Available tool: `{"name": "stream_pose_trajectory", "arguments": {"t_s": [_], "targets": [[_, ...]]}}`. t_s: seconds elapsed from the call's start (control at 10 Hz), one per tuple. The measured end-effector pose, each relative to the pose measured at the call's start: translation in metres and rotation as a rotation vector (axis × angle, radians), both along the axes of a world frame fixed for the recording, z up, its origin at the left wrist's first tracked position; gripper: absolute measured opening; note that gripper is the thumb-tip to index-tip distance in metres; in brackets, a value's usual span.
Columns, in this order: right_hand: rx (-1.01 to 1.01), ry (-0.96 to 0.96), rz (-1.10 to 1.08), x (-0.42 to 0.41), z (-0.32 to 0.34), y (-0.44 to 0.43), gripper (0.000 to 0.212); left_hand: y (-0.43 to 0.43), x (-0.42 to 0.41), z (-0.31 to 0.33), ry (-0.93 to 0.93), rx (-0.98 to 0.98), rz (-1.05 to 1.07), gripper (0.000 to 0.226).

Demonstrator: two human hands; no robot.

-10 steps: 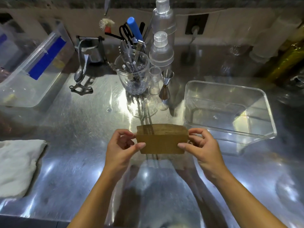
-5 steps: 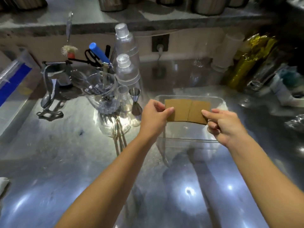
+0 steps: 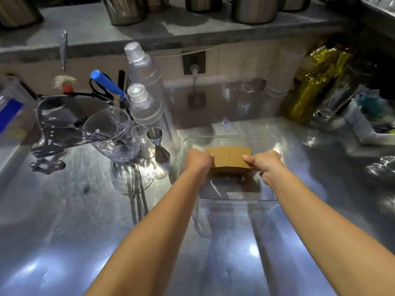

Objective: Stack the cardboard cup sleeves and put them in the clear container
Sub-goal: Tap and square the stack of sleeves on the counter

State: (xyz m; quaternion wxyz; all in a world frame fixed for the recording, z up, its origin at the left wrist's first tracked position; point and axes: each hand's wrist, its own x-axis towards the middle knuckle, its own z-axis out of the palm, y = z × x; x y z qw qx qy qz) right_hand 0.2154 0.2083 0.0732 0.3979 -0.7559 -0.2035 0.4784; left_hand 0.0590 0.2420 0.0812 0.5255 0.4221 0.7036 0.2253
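While both our arms reach forward over the steel counter, our left hand and right hand pinch opposite ends of a stack of cup sleeves, held inside the clear container. Flat brown cardboard, the sleeves lie squared together, a seam running down the top one's middle. Just left of the container stands a metal jigger.

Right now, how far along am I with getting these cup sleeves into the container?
Done: the sleeves are gathered into one stack. In hand: the left hand and right hand grip its ends, holding it inside the clear container. Left: letting go; I can't tell whether it touches the bottom.
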Motion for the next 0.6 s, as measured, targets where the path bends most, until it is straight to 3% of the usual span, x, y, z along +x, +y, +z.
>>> {"name": "stream_pose_trajectory", "arguments": {"t_s": [0.1,0.3,0.4,0.6], "targets": [[-0.002,-0.040,-0.074,-0.002,-0.012,0.003,0.047,0.001,0.005,-0.013,0.025,0.017,0.051,0.014],[-0.028,-0.289,0.010,-0.002,-0.019,0.004,0.031,0.007,0.007,-0.025,0.136,0.076,0.055,0.032],[-0.045,-0.355,0.085,-0.002,-0.021,0.005,0.031,0.007,0.009,-0.028,0.200,0.114,0.035,0.018],[-0.068,-0.464,0.194,-0.005,-0.017,0.006,0.033,0.009,0.011,-0.029,0.236,0.138,0.033,0.037]]}}
